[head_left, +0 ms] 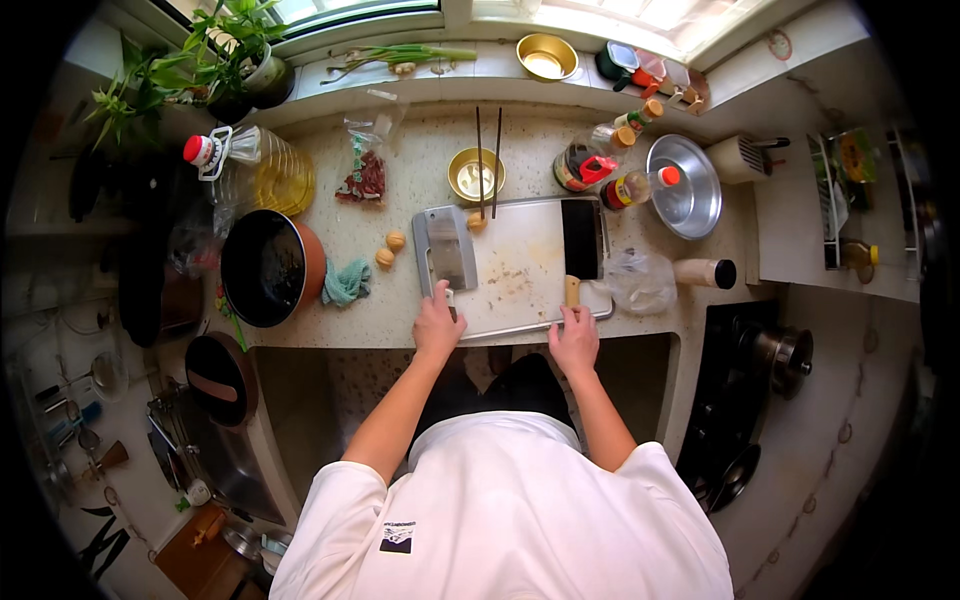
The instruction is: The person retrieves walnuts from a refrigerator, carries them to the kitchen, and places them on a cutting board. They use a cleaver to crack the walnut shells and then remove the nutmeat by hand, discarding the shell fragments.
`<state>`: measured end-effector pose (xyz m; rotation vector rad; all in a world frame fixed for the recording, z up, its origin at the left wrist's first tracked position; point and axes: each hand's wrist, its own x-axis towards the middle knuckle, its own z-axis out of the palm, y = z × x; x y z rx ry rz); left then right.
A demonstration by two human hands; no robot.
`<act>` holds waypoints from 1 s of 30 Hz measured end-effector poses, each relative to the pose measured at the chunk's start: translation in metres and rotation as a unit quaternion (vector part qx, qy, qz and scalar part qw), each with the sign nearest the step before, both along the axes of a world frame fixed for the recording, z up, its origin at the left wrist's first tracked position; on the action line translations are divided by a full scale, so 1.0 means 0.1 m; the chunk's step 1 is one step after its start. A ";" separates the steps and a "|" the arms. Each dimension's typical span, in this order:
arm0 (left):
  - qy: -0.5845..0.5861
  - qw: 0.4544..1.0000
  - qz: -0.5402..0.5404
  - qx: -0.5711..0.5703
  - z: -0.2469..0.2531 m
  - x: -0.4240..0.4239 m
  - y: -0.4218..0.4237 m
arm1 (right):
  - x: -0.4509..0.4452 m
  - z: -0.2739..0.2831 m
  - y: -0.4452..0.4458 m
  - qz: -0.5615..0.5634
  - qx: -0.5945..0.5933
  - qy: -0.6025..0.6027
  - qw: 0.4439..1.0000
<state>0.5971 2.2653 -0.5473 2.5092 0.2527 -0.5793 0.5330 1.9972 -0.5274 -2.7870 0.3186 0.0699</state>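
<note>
My left hand (pixel 437 326) is at the front left of a white cutting board (pixel 525 225), its fingers around a short knife handle (pixel 451 300). Beyond it lies a grey-edged flat piece with a shiny panel (pixel 448 251); whether it joins that handle is unclear. At the board's right lies a cleaver with a black blade (pixel 583 240) and wooden handle (pixel 572 291). My right hand (pixel 576 341) has its fingertips at the handle's end, its grip unclear. Brown crumbs (pixel 514 281) dot the board. A walnut (pixel 477 221) sits near its back edge, below two dark chopsticks (pixel 480 150).
The chopsticks rest across a gold bowl (pixel 457 184). Two walnuts (pixel 395 240), a teal cloth (pixel 347 282) and a pot (pixel 311 262) lie left. Rightward are sauce bottles (pixel 634 189), a metal basin (pixel 694 187) and a plastic bag (pixel 641 281). An oil jug (pixel 281 176) stands back left.
</note>
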 end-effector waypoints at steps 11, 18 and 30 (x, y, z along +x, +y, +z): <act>0.027 0.962 0.166 -0.216 0.19 -0.04 0.54 | 0.08 -0.14 -0.12 -0.077 -0.045 -0.004 0.996; 0.025 0.951 0.131 -0.278 0.73 -0.29 0.32 | 0.06 0.39 0.77 0.028 0.469 0.141 0.872; -0.106 0.972 -0.025 -0.210 0.49 0.15 -0.41 | -0.30 0.41 0.11 -0.217 0.657 0.101 0.715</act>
